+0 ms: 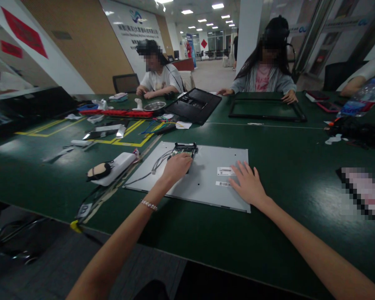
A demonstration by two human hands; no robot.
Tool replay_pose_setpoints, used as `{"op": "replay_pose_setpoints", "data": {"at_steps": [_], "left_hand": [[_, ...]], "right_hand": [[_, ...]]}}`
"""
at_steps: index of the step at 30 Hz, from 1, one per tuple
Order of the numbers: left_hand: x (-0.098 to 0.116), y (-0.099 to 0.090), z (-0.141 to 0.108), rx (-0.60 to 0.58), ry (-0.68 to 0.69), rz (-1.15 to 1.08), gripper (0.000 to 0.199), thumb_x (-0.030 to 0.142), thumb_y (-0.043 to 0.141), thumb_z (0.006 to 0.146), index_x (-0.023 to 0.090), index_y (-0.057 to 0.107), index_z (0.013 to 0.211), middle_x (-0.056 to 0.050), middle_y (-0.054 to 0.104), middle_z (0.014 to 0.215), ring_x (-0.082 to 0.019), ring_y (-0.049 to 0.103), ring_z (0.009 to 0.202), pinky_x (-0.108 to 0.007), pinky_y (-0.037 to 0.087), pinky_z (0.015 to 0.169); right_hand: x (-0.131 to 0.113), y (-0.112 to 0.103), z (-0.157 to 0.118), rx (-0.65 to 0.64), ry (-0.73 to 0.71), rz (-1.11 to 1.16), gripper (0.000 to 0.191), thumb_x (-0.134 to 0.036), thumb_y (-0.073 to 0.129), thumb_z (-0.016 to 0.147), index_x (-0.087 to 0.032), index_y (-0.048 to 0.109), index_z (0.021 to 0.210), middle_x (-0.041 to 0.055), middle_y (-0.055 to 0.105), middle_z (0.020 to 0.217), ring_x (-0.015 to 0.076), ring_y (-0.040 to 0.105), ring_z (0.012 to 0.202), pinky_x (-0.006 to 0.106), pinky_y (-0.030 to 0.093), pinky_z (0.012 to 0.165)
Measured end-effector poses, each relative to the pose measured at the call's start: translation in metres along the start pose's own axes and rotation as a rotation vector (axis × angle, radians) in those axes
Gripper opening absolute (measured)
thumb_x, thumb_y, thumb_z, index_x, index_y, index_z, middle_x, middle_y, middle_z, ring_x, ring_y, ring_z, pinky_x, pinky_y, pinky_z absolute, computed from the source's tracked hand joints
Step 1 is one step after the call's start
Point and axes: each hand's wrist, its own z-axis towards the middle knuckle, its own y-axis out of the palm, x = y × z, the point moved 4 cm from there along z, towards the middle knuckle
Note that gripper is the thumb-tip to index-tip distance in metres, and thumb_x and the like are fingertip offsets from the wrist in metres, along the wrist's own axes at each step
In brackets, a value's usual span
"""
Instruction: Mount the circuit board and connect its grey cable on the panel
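Note:
A flat silver-grey display panel (211, 193) lies on the green table in front of me. Near its far edge is a green circuit board (176, 152) with a black frame (186, 146), and grey cables (158, 163) run from it to the left. My left hand (178, 165) has its fingers curled over the board and its frame; the fingertips are partly hidden. Spread flat, my right hand (247, 183) rests on the panel's right side beside two white labels (225, 171) and holds nothing.
Left of the panel sits a white power strip (120, 162) with a black-and-beige object (99, 171) on it. Across the table, two people handle a black back cover (195, 104) and a black frame (267, 117). A phone-like slab (364, 191) and a bottle (362, 98) are right.

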Motion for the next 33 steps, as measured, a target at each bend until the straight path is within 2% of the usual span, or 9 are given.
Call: {"op": "replay_pose_setpoints", "data": {"at_steps": [6, 8, 10, 14, 17, 20, 24, 29, 33], "left_hand": [[-0.043, -0.021, 0.05, 0.178, -0.105, -0.002, 0.036, 0.025, 0.039, 0.095, 0.018, 0.072, 0.108, -0.008, 0.07, 0.116, -0.022, 0.065, 0.103, -0.031, 0.049, 0.089], [-0.056, -0.019, 0.076, 0.122, -0.157, 0.065, 0.037, 0.023, 0.039, 0.095, 0.015, 0.071, 0.112, -0.012, 0.069, 0.119, -0.025, 0.064, 0.108, -0.033, 0.047, 0.093], [-0.067, -0.007, 0.099, -0.013, -0.228, 0.125, 0.037, 0.02, 0.039, 0.094, 0.013, 0.07, 0.114, -0.016, 0.067, 0.121, -0.027, 0.062, 0.112, -0.036, 0.046, 0.096], [-0.075, 0.021, 0.126, -0.129, -0.251, 0.11, 0.033, 0.018, 0.044, 0.089, 0.011, 0.073, 0.104, -0.02, 0.069, 0.113, -0.031, 0.065, 0.105, -0.038, 0.049, 0.089], [-0.081, 0.035, 0.128, -0.176, -0.258, 0.075, 0.032, 0.018, 0.046, 0.087, 0.012, 0.073, 0.102, -0.02, 0.071, 0.109, -0.03, 0.068, 0.099, -0.035, 0.05, 0.085], [-0.085, 0.038, 0.121, -0.161, -0.223, 0.043, 0.037, 0.019, 0.044, 0.087, 0.013, 0.068, 0.115, -0.017, 0.068, 0.121, -0.028, 0.064, 0.109, -0.033, 0.048, 0.093], [-0.083, 0.037, 0.103, -0.123, -0.102, -0.049, 0.05, 0.019, 0.035, 0.091, 0.016, 0.053, 0.137, -0.009, 0.058, 0.138, -0.021, 0.056, 0.124, -0.029, 0.04, 0.105], [-0.076, 0.043, 0.087, -0.14, 0.038, -0.222, 0.06, 0.02, 0.032, 0.092, 0.012, 0.032, 0.151, -0.01, 0.061, 0.135, -0.02, 0.056, 0.125, -0.03, 0.039, 0.106], [-0.075, 0.045, 0.089, -0.15, 0.08, -0.155, 0.057, 0.023, 0.035, 0.092, 0.014, 0.036, 0.148, -0.012, 0.049, 0.147, -0.021, 0.049, 0.132, -0.034, 0.035, 0.11]], "right_hand": [[0.001, 0.001, 0.0, 0.005, -0.002, 0.0, 0.066, -0.057, 0.023, 0.099, -0.022, 0.029, 0.154, 0.0092, 0.017, 0.164, 0.0301, 0.009, 0.15, 0.056, 0.009, 0.117], [0.001, 0.0, 0.0, -0.009, 0.001, 0.007, 0.066, -0.058, 0.022, 0.099, -0.022, 0.027, 0.154, 0.0089, 0.016, 0.164, 0.0301, 0.008, 0.15, 0.056, 0.009, 0.117], [0.001, -0.001, 0.001, -0.026, 0.005, 0.009, 0.067, -0.058, 0.022, 0.098, -0.023, 0.026, 0.155, 0.0087, 0.015, 0.164, 0.0299, 0.007, 0.15, 0.056, 0.007, 0.117], [-0.001, -0.004, 0.001, -0.043, 0.013, 0.011, 0.067, -0.058, 0.021, 0.098, -0.023, 0.025, 0.155, 0.0086, 0.014, 0.165, 0.0294, 0.006, 0.15, 0.055, 0.006, 0.117], [-0.002, -0.006, 0.001, -0.032, 0.009, 0.017, 0.067, -0.058, 0.022, 0.098, -0.022, 0.026, 0.155, 0.008, 0.016, 0.164, 0.0288, 0.006, 0.15, 0.054, 0.006, 0.118], [-0.003, -0.006, 0.001, -0.028, 0.007, 0.019, 0.067, -0.058, 0.022, 0.098, -0.022, 0.027, 0.154, 0.0077, 0.016, 0.164, 0.0289, 0.007, 0.15, 0.054, 0.006, 0.118], [-0.002, -0.005, 0.0, -0.031, 0.01, 0.021, 0.067, -0.058, 0.021, 0.098, -0.023, 0.026, 0.155, 0.0076, 0.014, 0.165, 0.0285, 0.005, 0.15, 0.055, 0.006, 0.118], [-0.002, -0.005, 0.0, -0.029, 0.003, 0.026, 0.067, -0.058, 0.021, 0.099, -0.022, 0.027, 0.155, 0.0078, 0.015, 0.164, 0.0289, 0.006, 0.15, 0.055, 0.006, 0.118], [-0.003, -0.005, -0.001, -0.015, 0.003, 0.02, 0.066, -0.057, 0.023, 0.099, -0.021, 0.029, 0.154, 0.0093, 0.017, 0.164, 0.0293, 0.008, 0.15, 0.055, 0.007, 0.118]]}}
